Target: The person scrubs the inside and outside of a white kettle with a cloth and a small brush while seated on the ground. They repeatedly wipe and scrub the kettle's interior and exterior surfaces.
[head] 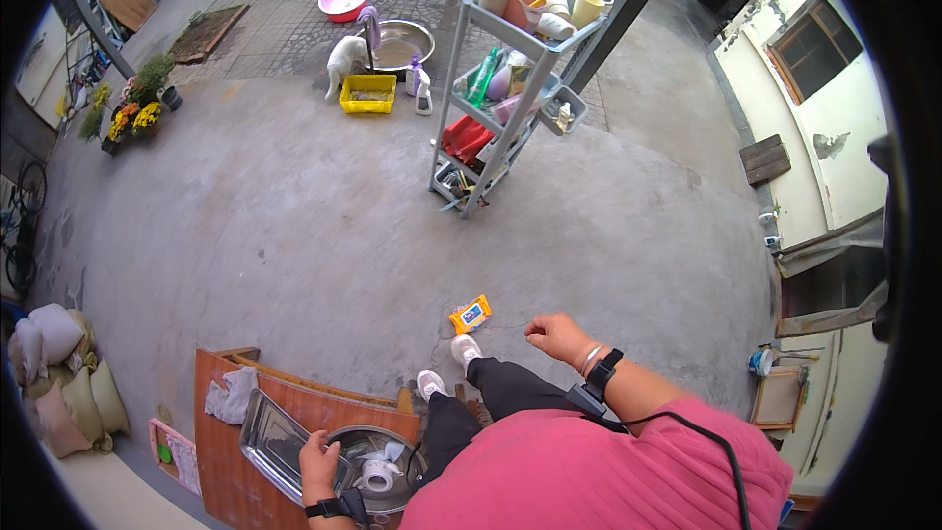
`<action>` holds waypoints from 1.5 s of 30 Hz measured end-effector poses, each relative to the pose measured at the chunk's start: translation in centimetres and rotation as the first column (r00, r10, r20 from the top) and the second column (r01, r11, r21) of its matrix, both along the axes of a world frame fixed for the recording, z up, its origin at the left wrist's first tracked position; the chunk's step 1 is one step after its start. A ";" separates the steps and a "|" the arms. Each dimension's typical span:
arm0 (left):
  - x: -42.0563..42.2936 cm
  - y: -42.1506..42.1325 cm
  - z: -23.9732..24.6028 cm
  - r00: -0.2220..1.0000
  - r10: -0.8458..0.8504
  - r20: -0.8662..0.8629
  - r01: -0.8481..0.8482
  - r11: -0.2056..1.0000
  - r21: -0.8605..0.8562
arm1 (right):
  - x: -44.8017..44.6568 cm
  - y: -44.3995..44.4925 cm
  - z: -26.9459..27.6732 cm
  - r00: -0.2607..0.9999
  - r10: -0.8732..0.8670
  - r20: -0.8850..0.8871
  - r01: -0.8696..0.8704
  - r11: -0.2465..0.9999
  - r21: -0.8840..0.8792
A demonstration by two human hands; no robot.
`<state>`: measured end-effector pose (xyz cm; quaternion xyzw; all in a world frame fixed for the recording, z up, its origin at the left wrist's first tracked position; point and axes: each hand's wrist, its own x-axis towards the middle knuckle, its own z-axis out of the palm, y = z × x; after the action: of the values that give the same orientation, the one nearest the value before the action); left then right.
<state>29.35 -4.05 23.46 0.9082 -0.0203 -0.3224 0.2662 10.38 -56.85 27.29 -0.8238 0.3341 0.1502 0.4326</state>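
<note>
My left hand is over the right edge of a rectangular metal tray, fingers bent; whether it grips the rim I cannot tell. Right of it, a round metal basin holds a white ceramic-looking vessel and other items. Tray and basin rest on a reddish-brown wooden table, with a grey cloth at the tray's upper end. My right hand hangs over the concrete floor with curled fingers and nothing visible in it. An orange packet of wipes lies on the floor by my shoe.
A grey tiered rack full of bottles and cups stands ahead. Beyond it to the left are a yellow crate, spray bottles, a white cat and a large metal basin. Potted flowers and stuffed sacks stand at the left.
</note>
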 end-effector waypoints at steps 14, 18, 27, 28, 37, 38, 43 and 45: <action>0.3 -20.1 3.3 0.950 -0.311 -0.022 0.311 0.941 0.134 | -8.8 -13.3 -3.3 0.971 -0.227 0.079 0.223 0.973 0.053; -0.5 -30.2 5.3 0.918 -0.396 -0.028 0.396 0.910 0.121 | -13.1 -21.5 -3.0 0.941 -0.315 0.120 0.315 0.949 0.025; -3.0 -49.9 8.1 0.822 -0.570 -0.009 0.570 0.822 0.005 | -21.8 -35.4 -3.2 0.865 -0.486 0.125 0.494 0.868 -0.043; -2.8 -50.8 7.8 0.816 -0.577 -0.031 0.578 0.816 0.010 | -22.0 -36.0 -3.3 0.874 -0.472 0.117 0.480 0.876 -0.049; 3.0 -51.9 0.3 0.915 -0.296 -0.274 0.292 0.955 -0.057 | -16.7 -39.9 -1.8 0.914 -0.402 0.050 0.403 0.915 -0.013; 4.3 -52.4 -1.1 0.923 -0.244 -0.298 0.228 0.970 -0.086 | -15.5 -40.8 -1.4 0.922 -0.382 0.056 0.384 0.923 -0.028; 9.0 -55.7 -6.6 0.936 0.021 -0.350 -0.101 0.972 -0.212 | -9.7 -45.3 0.6 0.941 -0.333 -0.062 0.333 0.943 -0.011; 10.3 -57.1 -7.3 0.916 0.125 -0.381 -0.235 0.938 -0.256 | -6.7 -46.9 0.6 0.959 -0.274 -0.073 0.276 0.961 0.009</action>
<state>39.63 -61.12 16.19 0.7815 0.0653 -0.4499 0.4273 3.70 -103.73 27.88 -0.7595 0.4590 0.1209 0.4448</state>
